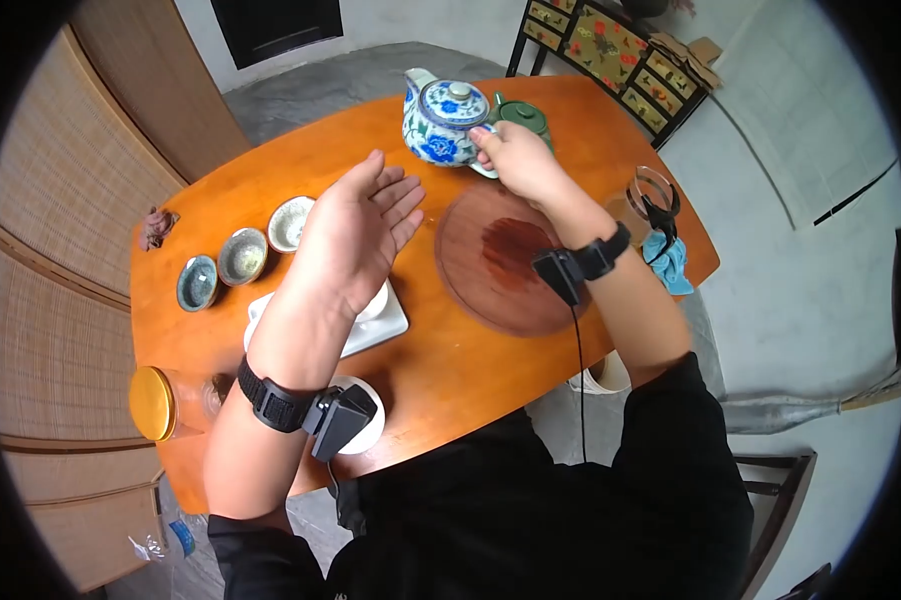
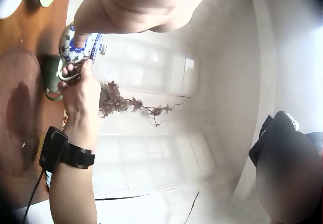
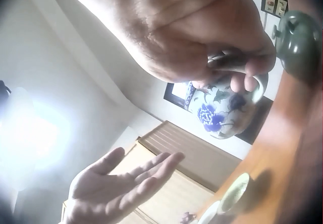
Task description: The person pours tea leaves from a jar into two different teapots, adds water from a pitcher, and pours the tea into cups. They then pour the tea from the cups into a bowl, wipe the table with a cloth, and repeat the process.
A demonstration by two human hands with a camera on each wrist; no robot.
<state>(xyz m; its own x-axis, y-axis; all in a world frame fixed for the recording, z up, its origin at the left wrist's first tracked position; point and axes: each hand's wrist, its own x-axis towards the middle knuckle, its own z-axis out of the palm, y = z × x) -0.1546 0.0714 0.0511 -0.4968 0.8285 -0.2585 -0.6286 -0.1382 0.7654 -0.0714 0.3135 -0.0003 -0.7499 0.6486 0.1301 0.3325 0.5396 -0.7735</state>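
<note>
My right hand [image 1: 522, 160] grips the handle of a blue-and-white floral teapot [image 1: 440, 135] at the far side of the table. The pot has its lid on, and its spout points to the far left. In the right wrist view the fingers [image 3: 242, 81] curl through the handle. My left hand [image 1: 358, 235] is held over the table with fingers extended, palm turned toward the teapot, touching nothing. Below it, partly hidden by the forearm, sits a white tray [image 1: 385, 325] bearing a white vessel. A green teapot [image 1: 525, 118] stands just behind the right hand.
Several small glazed cups [image 1: 242, 257] line the left side. A round wooden board [image 1: 470, 290] with a dark wet patch lies at centre right. Around them are a glass pitcher [image 1: 652, 190], a blue cloth [image 1: 667, 262], a gold-lidded jar [image 1: 153, 403] and a clay figurine [image 1: 157, 229].
</note>
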